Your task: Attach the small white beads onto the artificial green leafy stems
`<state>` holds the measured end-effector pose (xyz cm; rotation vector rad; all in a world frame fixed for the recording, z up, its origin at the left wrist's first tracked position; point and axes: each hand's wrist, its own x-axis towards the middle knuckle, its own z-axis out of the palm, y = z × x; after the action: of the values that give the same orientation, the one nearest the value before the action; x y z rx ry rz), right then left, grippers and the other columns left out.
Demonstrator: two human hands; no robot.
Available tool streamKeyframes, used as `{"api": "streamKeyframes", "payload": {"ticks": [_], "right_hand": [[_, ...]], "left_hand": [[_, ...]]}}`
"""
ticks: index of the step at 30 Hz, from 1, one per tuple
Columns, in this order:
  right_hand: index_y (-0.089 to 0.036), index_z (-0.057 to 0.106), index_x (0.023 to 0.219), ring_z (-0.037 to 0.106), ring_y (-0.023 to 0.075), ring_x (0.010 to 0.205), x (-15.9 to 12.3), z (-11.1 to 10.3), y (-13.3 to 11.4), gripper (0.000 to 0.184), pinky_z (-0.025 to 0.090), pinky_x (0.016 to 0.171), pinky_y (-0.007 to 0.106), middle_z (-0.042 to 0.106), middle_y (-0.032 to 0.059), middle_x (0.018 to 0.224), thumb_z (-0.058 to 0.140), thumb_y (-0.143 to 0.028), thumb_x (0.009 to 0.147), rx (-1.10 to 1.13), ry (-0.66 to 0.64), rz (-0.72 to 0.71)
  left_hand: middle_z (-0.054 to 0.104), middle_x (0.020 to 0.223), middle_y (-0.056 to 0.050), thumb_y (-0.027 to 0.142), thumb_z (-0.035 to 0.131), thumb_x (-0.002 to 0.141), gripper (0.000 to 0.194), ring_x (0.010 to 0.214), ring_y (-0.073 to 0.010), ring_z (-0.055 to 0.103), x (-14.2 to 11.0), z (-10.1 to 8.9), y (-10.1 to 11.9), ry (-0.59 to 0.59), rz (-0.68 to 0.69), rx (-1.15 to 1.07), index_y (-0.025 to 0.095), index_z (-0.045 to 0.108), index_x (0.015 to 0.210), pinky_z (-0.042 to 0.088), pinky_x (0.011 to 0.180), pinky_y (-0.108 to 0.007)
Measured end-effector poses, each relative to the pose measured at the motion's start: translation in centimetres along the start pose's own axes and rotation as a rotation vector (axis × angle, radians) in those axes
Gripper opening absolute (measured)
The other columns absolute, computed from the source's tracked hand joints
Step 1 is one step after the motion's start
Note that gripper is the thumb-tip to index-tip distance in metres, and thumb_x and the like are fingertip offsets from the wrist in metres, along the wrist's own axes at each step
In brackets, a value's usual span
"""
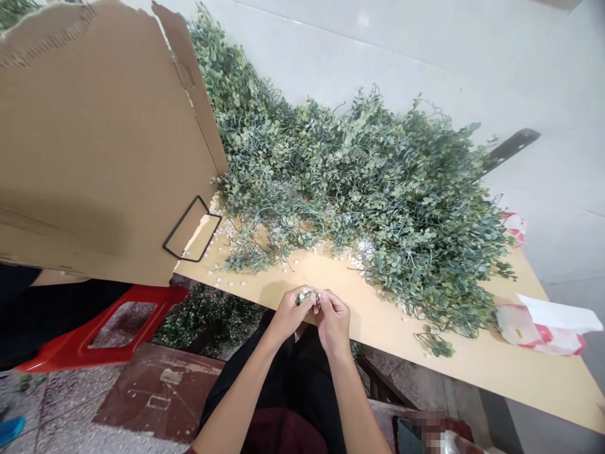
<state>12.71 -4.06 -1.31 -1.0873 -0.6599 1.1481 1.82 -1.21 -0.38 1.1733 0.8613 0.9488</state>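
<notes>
As the head view looks down on the bench (496, 372), the left hand (290, 309) and the right hand (334, 320) come together just at its near edge, fingertips nearly meeting. The left hand is curled nearly closed around a small artificial leaf sprig (302, 295) with white pieces on it, and the thumb and fingers of the right hand are pinched close at the sprig's right side; what exactly sits between them is too small to tell. Beyond, a large heap of artificial greenery (359, 183) spreads across the bench, with loose white discs (363, 249) scattered under and in front of it. One small cluster of leaves (439, 345) lies toward the right, near a red-and-white plastic bag (541, 334). A cardboard box (104, 139) stands at the left, above a red plastic stool (70, 353), and more greenery (215, 318) shows below the bench edge. Judging by the close two-handed grip, work on this sprig seems to be midway rather than finished. Many loose discs and a big heap lie out of the hands; whether any stems there are already done cannot be made out.
</notes>
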Motion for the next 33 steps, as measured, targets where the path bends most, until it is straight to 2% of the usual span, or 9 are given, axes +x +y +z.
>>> {"api": "streamKeyframes", "payload": {"ticks": [6, 17, 21, 28, 33], "right_hand": [[-0.017, 0.073, 0.077, 0.047, 0.0112, 0.057, 0.1, -0.2, 0.2, 0.021, 0.041, 0.054, 0.026, 0.055, -0.0009, 0.066, 0.078, -0.036, 0.071, 0.011, 0.066, 0.006], [-0.018, 0.076, 0.081, 0.047, 0.0119, 0.061, -0.1, -0.5, 0.0, 0.015, 0.039, 0.057, 0.027, 0.053, 0.0001, 0.071, 0.073, -0.032, 0.078, -0.030, -0.051, -0.014], [-0.019, 0.076, 0.085, 0.048, 0.0134, 0.064, -0.1, -0.9, 0.1, 0.015, 0.040, 0.059, 0.028, 0.056, 0.0014, 0.074, 0.069, -0.032, 0.082, -0.138, -0.062, -0.075], [-0.023, 0.076, 0.091, 0.056, 0.0183, 0.071, -0.1, -2.0, -0.9, 0.016, 0.045, 0.068, 0.033, 0.063, 0.0040, 0.079, 0.062, -0.030, 0.088, -0.472, -0.087, -0.247], [-0.024, 0.077, 0.092, 0.058, 0.0203, 0.075, -0.1, -2.3, -1.5, 0.016, 0.046, 0.071, 0.034, 0.065, 0.0048, 0.081, 0.061, -0.028, 0.089, -0.544, -0.108, -0.273]], "left_hand": [[0.056, 0.066, 0.000, 0.038, 0.050, 0.090, 0.031, 0.062, -0.0124, 0.050, -0.2, 0.1, 0.4, 0.002, 0.029, 0.028, 0.015, 0.057, 0.071, 0.041, 0.060, -0.023], [0.054, 0.066, 0.001, 0.030, 0.050, 0.089, 0.025, 0.064, -0.0125, 0.050, -0.4, -0.2, 0.5, -0.011, 0.051, 0.037, 0.016, 0.054, 0.069, 0.042, 0.066, -0.023], [0.057, 0.067, 0.000, 0.033, 0.050, 0.087, 0.026, 0.066, -0.0139, 0.052, -0.4, -0.2, 0.7, -0.011, 0.039, 0.075, 0.016, 0.055, 0.068, 0.042, 0.067, -0.024], [0.058, 0.068, -0.001, 0.036, 0.050, 0.087, 0.028, 0.066, -0.0147, 0.051, -0.3, -0.1, 0.7, -0.022, 0.031, 0.188, 0.015, 0.059, 0.070, 0.041, 0.065, -0.024], [0.057, 0.066, 0.000, 0.031, 0.050, 0.086, 0.025, 0.064, -0.0134, 0.050, -0.2, -0.1, 0.6, -0.024, 0.045, 0.214, 0.015, 0.060, 0.071, 0.040, 0.063, -0.023]]}}
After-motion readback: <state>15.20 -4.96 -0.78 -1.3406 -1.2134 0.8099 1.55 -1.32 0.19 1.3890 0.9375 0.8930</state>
